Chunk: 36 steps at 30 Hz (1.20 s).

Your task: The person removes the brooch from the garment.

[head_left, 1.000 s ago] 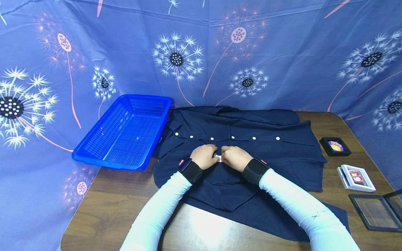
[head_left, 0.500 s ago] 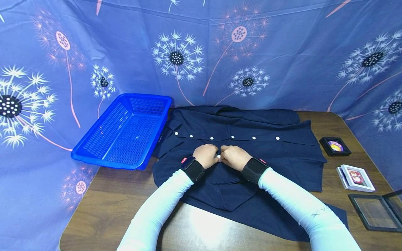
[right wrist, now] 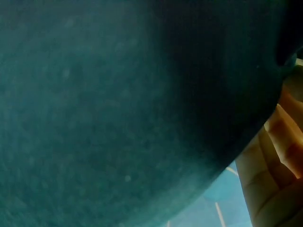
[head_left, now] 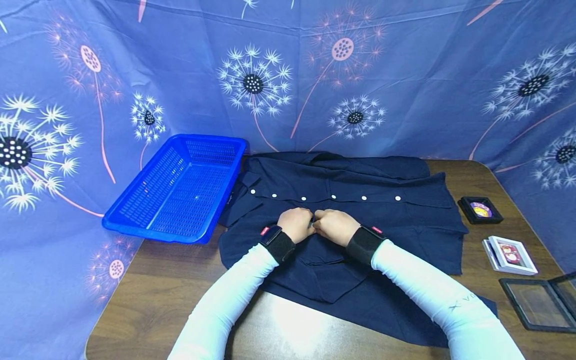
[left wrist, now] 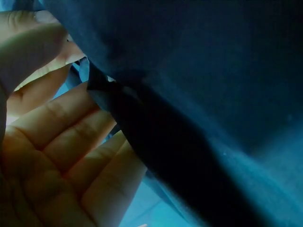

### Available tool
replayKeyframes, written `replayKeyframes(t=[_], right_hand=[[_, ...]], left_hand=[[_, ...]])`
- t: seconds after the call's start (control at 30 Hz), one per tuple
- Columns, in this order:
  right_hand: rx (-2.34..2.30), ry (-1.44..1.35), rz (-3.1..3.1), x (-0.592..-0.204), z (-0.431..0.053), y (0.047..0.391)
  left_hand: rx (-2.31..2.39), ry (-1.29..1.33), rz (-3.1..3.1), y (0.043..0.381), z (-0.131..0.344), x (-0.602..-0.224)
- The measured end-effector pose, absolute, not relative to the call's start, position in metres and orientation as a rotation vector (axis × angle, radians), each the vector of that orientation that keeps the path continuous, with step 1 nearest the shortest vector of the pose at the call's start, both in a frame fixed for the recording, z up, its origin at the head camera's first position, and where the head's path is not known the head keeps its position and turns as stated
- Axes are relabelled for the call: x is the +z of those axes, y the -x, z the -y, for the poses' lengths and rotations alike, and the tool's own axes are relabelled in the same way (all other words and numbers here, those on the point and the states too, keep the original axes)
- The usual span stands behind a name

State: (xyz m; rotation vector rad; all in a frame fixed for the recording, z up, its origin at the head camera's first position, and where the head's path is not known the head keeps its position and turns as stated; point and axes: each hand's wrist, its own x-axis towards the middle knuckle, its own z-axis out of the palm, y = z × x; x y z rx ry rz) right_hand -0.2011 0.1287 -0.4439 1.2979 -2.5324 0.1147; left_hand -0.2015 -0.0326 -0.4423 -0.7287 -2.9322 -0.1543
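A dark navy shirt lies spread on the table, with a row of white buttons across its upper part. My left hand and right hand meet over the shirt's middle, fingertips together, pinching its cloth. Between them a small pale bit barely shows; its kind is hidden. In the left wrist view the fingers reach beneath a raised cloth edge, the thumb close to it above. Cloth fills most of the right wrist view, with right-hand fingers behind its edge.
A blue plastic basket stands at the left, beside the collar. Along the right side of the wooden table lie a small black box, white frames and an open black frame. A patterned curtain hangs behind.
Both hands stay over the same spot, with the left shifted slightly right. The fingertips have drawn closer, and the white bit between them shows less. The right sleeve has shifted slightly right.
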Motion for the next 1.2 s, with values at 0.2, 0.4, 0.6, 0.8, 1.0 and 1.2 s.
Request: replayKeyframes(t=[0.2, 0.4, 0.6, 0.8, 1.0, 1.2], right_hand=[[0.069, -1.275, 2.526, -0.4476, -0.1283, 0.2008], [0.079, -1.283, 2.509, -0.4484, -0.1286, 0.2019], [0.106, -1.282, 2.524, -0.4467, -0.1287, 0.2019], [0.099, -1.297, 2.525, -0.4441, -0.1281, 0.2014], [0.068, -1.310, 2.537, -0.4423, -0.1278, 0.2017], [0.066, -1.292, 2.539, -0.4426, -0.1271, 0.2022]], left_hand=[[-0.170, 0.738, 2.921, 0.2015, 0.0333, -0.4426], [-0.188, 0.738, 2.942, 0.2011, 0.0342, -0.4402], [-0.210, 0.733, 2.967, 0.2019, 0.0351, -0.4394], [-0.206, 0.733, 2.996, 0.2029, 0.0357, -0.4392], [-0.211, 0.742, 2.982, 0.2017, 0.0358, -0.4368], [-0.240, 0.744, 2.969, 0.1998, 0.0368, -0.4359]])
